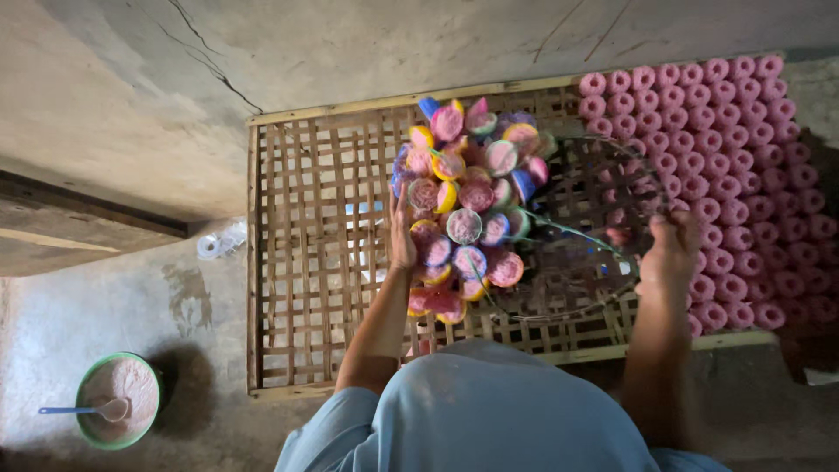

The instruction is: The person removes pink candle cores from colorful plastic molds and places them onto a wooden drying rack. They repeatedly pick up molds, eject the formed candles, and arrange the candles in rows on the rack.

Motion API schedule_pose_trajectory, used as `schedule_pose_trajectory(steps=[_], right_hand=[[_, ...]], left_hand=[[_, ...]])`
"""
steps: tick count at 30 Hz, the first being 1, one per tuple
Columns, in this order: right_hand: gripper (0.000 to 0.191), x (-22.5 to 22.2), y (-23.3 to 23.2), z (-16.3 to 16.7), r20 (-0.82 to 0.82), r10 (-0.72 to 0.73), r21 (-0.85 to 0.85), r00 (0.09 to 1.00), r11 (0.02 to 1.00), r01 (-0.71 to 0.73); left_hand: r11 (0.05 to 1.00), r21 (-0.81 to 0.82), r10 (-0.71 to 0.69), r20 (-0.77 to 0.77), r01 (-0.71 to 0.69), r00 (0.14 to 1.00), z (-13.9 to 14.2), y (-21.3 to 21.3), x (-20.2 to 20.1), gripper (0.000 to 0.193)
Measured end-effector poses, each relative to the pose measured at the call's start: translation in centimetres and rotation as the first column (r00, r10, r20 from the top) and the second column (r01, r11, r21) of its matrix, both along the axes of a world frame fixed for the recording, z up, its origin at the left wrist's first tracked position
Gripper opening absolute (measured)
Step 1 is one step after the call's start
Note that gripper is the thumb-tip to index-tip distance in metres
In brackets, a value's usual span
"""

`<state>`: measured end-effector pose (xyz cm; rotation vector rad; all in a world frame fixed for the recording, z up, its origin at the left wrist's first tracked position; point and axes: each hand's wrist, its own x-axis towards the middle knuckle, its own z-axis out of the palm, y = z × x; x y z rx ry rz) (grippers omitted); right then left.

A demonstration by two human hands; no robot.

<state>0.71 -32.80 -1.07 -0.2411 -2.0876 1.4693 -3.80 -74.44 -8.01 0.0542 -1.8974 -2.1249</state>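
Observation:
A round woven basket [603, 179] is tilted over a flat bamboo lattice tray [306, 262]. Several small coloured moulds filled with pink paste [468, 197] spill from it in a heap onto the tray. My left hand [402, 238] presses against the left side of the heap, fingers up. My right hand [671, 253] grips the basket's right rim. Rows of round pink cakes [734, 157] cover the right part of the tray.
A green bowl of pinkish powder [118, 400] with a blue-handled spoon [83, 409] stands on the concrete floor at lower left. A cracked grey wall runs along the top. A small roll of clear tape [210, 246] lies by the tray's left edge.

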Motion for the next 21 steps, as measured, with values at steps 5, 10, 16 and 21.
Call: schedule_pose_trajectory(steps=[5, 10, 16, 21], right_hand=[[0.011, 1.4, -1.6, 6.2, -0.059, 0.222, -0.351, 0.973, 0.908, -0.229], [0.005, 3.4, -6.7, 13.5, -0.070, 0.296, -0.131, 0.953, 0.944, -0.303], [0.015, 7.6, -10.2, 18.6, -0.008, 0.230, 0.332, 0.973, 0.919, -0.214], [0.011, 10.1, -8.5, 20.7, -0.190, 0.096, 0.357, 0.977, 0.934, -0.022]], left_hand=[[0.994, -0.001, 0.108, -0.026, -0.108, 0.994, -1.4, 0.9, 0.5, 0.057], [0.987, -0.125, 0.109, 0.064, -0.100, 0.992, -1.5, -0.3, 1.1, 0.054], [0.985, -0.008, 0.173, 0.190, -0.174, 0.967, -1.1, -4.8, 5.9, 0.052], [0.824, -0.561, -0.114, -0.020, 0.084, 0.993, -1.0, -4.3, 15.4, 0.069]])
